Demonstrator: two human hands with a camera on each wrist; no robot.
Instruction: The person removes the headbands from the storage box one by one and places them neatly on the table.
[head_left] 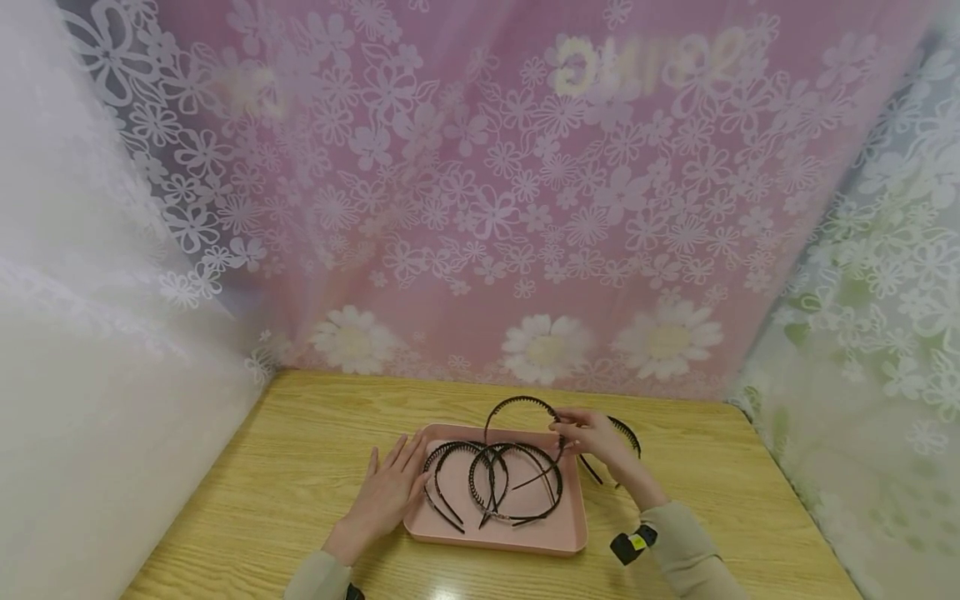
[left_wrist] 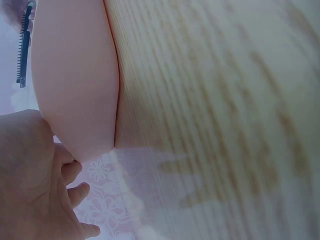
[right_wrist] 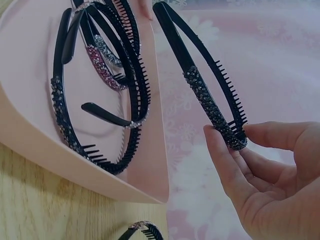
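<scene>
Above the tray (head_left: 495,540), right hand (head_left: 596,437) holds headband (head_left: 517,404) upright, arch up

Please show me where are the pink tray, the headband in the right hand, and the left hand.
Tray (head_left: 498,534): head view, bare floor near its front rim.
Held headband (right_wrist: 206,98): right wrist view, its studded band.
Right hand (right_wrist: 272,175): right wrist view, the fingers.
Left hand (head_left: 388,492): head view, back of the hand.

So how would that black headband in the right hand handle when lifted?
The headband looks thin and light, so a fingertip pinch by the right hand probably suffices. Its open arc likely flexes a little. The teeth and studded strip may snag others in the tray.
</scene>
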